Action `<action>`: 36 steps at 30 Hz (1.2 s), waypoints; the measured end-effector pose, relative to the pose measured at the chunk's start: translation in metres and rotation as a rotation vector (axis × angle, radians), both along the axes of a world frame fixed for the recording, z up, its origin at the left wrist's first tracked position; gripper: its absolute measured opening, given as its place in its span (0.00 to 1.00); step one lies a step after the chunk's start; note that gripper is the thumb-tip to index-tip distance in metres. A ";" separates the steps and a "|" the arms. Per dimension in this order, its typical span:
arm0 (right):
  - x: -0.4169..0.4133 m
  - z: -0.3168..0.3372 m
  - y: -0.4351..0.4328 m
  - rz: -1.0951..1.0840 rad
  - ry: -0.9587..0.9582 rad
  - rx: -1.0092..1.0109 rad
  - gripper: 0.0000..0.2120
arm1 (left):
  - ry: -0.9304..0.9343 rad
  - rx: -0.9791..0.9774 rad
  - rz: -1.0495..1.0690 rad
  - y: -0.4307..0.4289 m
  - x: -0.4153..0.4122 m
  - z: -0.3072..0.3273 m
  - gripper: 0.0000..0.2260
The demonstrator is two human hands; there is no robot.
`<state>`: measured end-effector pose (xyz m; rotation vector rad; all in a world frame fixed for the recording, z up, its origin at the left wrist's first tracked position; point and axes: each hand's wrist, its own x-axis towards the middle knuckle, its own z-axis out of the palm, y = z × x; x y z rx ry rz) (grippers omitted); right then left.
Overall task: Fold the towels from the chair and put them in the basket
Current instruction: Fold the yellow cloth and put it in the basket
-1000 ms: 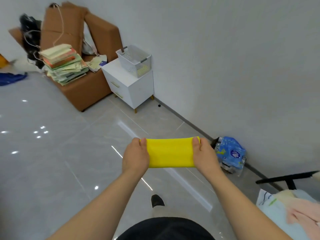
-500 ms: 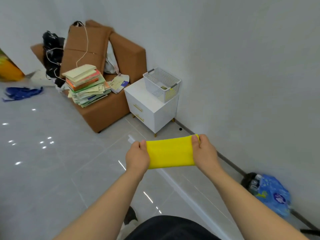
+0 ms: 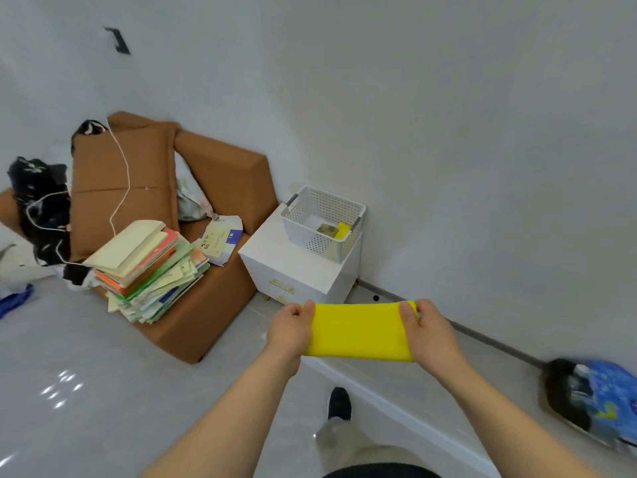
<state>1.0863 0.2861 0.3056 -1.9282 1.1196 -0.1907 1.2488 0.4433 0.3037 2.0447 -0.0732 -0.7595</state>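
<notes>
- Your left hand grips the left short end of the yellow towel, thumb on top, fingers curled under.
- Your right hand grips the right short end the same way, thumb lying on the cloth.
- Hands are apart, w/ the towel stretched flat & taut btwn them as a wide folded strip.
- Towel hangs in the air over the floor, touching only your hands. It's in front of the white cabinet, not in the basket.
- Basket: white, perforated walls, grey handles. It sits on the cabinet top at the back right corner, near the wall.
- Inside the basket: a yellow folded cloth at the right end, w/ an olive item just beside it; can't tell what that one is.
- Cabinet: two drawers w/ gold handles, standing btwn the brown sofa & the wall.
- Sofa seat: a leaning stack of books at the front edge, and a paper packet at the seat's right edge, next to the cabinet.
- A white cable trails down the sofa's back cushion; dark clothes are heaped at its left end.
- Floor: glossy grey tile. Your black shoe shows below the towel. A blue plastic bag lies by the skirting at right, blurred.
</notes>
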 end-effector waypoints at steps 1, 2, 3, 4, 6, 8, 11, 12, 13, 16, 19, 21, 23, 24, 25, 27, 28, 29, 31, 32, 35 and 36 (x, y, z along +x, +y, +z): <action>0.019 -0.004 -0.009 -0.010 -0.001 0.008 0.10 | -0.016 -0.002 -0.011 -0.011 0.020 0.000 0.16; 0.036 -0.006 -0.017 -0.017 0.010 0.016 0.10 | -0.022 0.006 -0.022 -0.021 0.040 0.002 0.16; 0.054 -0.006 -0.026 -0.024 0.024 0.026 0.10 | -0.015 0.014 -0.032 -0.032 0.061 0.004 0.15; 0.072 -0.005 -0.035 -0.031 0.033 0.035 0.10 | -0.005 0.021 -0.050 -0.041 0.080 0.007 0.15; 0.106 -0.001 -0.051 -0.051 0.039 0.046 0.10 | -0.005 0.038 -0.075 -0.060 0.119 0.013 0.13; 0.141 0.004 -0.067 -0.058 0.031 0.040 0.10 | 0.008 0.008 -0.065 -0.077 0.155 0.023 0.09; 0.187 0.010 -0.090 -0.096 0.044 0.040 0.11 | 0.195 -0.074 -0.071 -0.100 0.202 0.032 0.06; 0.200 0.011 -0.096 -0.114 0.051 0.039 0.13 | 0.279 -0.103 -0.071 -0.105 0.215 0.033 0.07; 0.212 0.012 -0.101 -0.132 0.059 0.040 0.15 | 0.340 -0.117 -0.074 -0.111 0.229 0.032 0.08; 0.246 0.010 -0.110 -0.189 0.104 0.074 0.17 | 0.413 -0.113 -0.126 -0.132 0.273 0.025 0.14; 0.277 0.004 -0.112 -0.274 0.134 0.089 0.18 | 0.453 -0.120 -0.240 -0.157 0.321 0.010 0.18; 0.296 0.003 -0.109 -0.358 0.132 0.119 0.19 | 0.470 -0.101 -0.318 -0.172 0.350 0.003 0.19; 0.311 0.001 -0.102 -0.478 0.099 0.190 0.19 | 0.489 -0.050 -0.422 -0.187 0.377 -0.003 0.20; 0.315 -0.001 -0.098 -0.523 0.083 0.231 0.18 | 0.492 -0.033 -0.467 -0.193 0.388 -0.006 0.20; 0.320 -0.004 -0.093 -0.573 0.065 0.282 0.17 | 0.486 -0.016 -0.516 -0.201 0.400 -0.010 0.20; 0.331 -0.008 -0.086 -0.657 0.022 0.381 0.13 | 0.461 0.002 -0.611 -0.218 0.421 -0.017 0.20; 0.336 -0.009 -0.081 -0.693 0.012 0.406 0.11 | 0.456 0.008 -0.655 -0.224 0.428 -0.019 0.19; 0.340 -0.009 -0.076 -0.734 0.003 0.415 0.11 | 0.460 0.013 -0.686 -0.228 0.433 -0.020 0.18; 0.346 -0.009 -0.063 -0.828 -0.034 0.417 0.13 | 0.459 0.017 -0.741 -0.232 0.441 -0.021 0.15; 0.350 -0.009 -0.055 -0.864 -0.050 0.422 0.14 | 0.435 0.018 -0.790 -0.233 0.446 -0.024 0.13; 0.360 -0.008 -0.035 -0.859 -0.031 0.371 0.14 | 0.330 0.016 -1.010 -0.234 0.458 -0.032 0.09; 0.364 -0.011 -0.029 -0.840 -0.016 0.347 0.13 | 0.286 0.016 -1.079 -0.235 0.461 -0.034 0.10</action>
